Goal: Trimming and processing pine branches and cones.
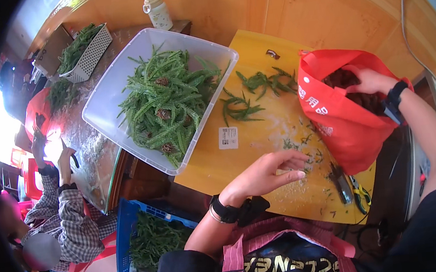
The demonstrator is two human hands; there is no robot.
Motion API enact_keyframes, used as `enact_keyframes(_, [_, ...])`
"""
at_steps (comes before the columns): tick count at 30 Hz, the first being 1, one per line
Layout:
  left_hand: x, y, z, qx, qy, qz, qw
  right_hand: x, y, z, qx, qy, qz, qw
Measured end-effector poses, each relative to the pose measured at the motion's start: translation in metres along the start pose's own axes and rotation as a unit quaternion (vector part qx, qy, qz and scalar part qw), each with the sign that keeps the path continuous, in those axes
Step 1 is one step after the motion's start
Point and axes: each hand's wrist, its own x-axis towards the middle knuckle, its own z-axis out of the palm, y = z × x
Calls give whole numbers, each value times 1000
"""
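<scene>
My left hand (269, 171) hovers over the yellow table (260, 131), fingers apart and empty, close to small green trimmings (308, 156). My right hand (369, 82) reaches into a red fabric bag (341, 118) that holds dark brown pieces; its fingers are hidden inside, so any grip is unclear. Several green spiky sprigs (255, 87) lie on the table beside the bag. A clear plastic tub (112, 88) at the table's left is heaped with green sprigs and small brown cones (165, 112).
Pruning shears (348, 186) lie near the table's right front edge. A blue crate (125, 236) of greens sits on the floor. A white basket (93, 53) with greens and a white bottle (158, 12) stand behind. Another person in a checked sleeve (72, 215) works at the left.
</scene>
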Motion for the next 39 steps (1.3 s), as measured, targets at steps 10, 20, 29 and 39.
enact_keyframes(10, [14,-5,7,-47,7,0,999,19,-25,50,200,-57,-10,978])
enact_keyframes(20, [16,-2,14,-35,-8,-11,999,3,-54,73,117,14,-67,991])
enact_keyframes(29, [36,-12,19,-102,105,-8,989,32,-28,97,164,88,-119,975])
enact_keyframes(39, [101,-7,21,-264,153,-73,949,3,-35,52,370,-62,-51,926])
